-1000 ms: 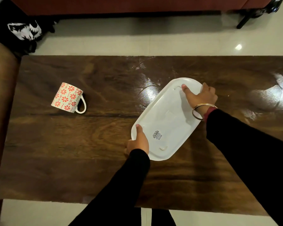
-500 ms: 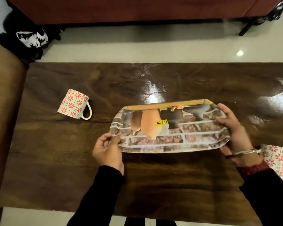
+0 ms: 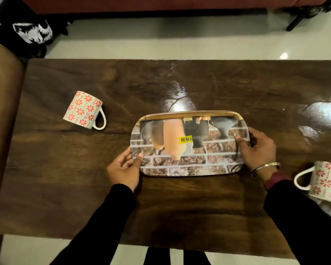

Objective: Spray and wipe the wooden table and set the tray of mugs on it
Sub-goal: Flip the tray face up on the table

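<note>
Dark wood fills most of the view: the bench [image 3: 65, 188] runs from a brown sofa arm on the left to beyond the right edge of the picture, with pale floor tiles past its far edge and a black printed cloth [image 3: 31, 31] lying off its far-left corner; glossy streaks and patches of glare near the far edge and toward the right end suggest the spraying and wiping is done, though no bottle or rag is in view to confirm it.

At the middle of the bench sits the tray [image 3: 189, 161], picture side up, printed with brickwork and pots and carrying a yellow price sticker [image 3: 185, 139]; it looks flat on the wood, or very nearly so, but whether its weight is fully down I cannot tell; the left hand [image 3: 124, 169] grips its left short end, thumb on top and fingers curled under the rim; the right hand [image 3: 258, 148], bangle at the wrist, clasps the right short end the same way.

No mug is on the tray; one floral mug [image 3: 84, 109] lies tipped on its side toward the left end of the bench, well apart from the tray; a second floral mug [image 3: 327, 180] sits at the right end, near the right wrist, cut off by the frame.

By my reading the tray is placed or about to be; left to do: release it, right the mugs and stand them on the tray.
</note>
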`<state>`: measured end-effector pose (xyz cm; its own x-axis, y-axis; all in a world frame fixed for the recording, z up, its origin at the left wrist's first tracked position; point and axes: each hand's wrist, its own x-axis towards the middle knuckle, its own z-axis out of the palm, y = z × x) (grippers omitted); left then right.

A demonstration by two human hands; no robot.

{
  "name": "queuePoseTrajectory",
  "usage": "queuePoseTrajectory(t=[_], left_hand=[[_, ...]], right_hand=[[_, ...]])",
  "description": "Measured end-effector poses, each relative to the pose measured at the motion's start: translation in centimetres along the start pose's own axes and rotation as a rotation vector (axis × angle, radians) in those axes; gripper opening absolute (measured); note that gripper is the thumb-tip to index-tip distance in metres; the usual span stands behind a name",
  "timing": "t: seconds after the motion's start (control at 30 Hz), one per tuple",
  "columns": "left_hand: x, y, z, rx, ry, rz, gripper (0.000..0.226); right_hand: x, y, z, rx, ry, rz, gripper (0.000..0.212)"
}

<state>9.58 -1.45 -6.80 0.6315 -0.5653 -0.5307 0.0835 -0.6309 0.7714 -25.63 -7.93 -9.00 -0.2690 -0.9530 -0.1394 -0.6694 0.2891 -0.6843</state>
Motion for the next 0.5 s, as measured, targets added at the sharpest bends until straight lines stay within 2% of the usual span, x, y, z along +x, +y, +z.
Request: queuePoseTrajectory(t=[0.13, 0.4, 0.5], left_hand=[[0.7, -0.5, -0.3, 0.066, -0.013, 0.039, 0.052], [1.0, -1.0, -0.2, 0.113, 0.0, 0.11, 0.051], [0.7, -1.0, -0.1, 0.094, 0.014, 0.111, 0.05]], right_hand=[[-0.7, 0.0, -0.1, -0.078, 0.033, -0.004, 0.03], [-1.2, 0.0, 0.3, -0.052, 0.055, 0.088, 0.045], [-1.7, 0.1, 0.5, 0.009, 0.078, 0.123, 0.064]])
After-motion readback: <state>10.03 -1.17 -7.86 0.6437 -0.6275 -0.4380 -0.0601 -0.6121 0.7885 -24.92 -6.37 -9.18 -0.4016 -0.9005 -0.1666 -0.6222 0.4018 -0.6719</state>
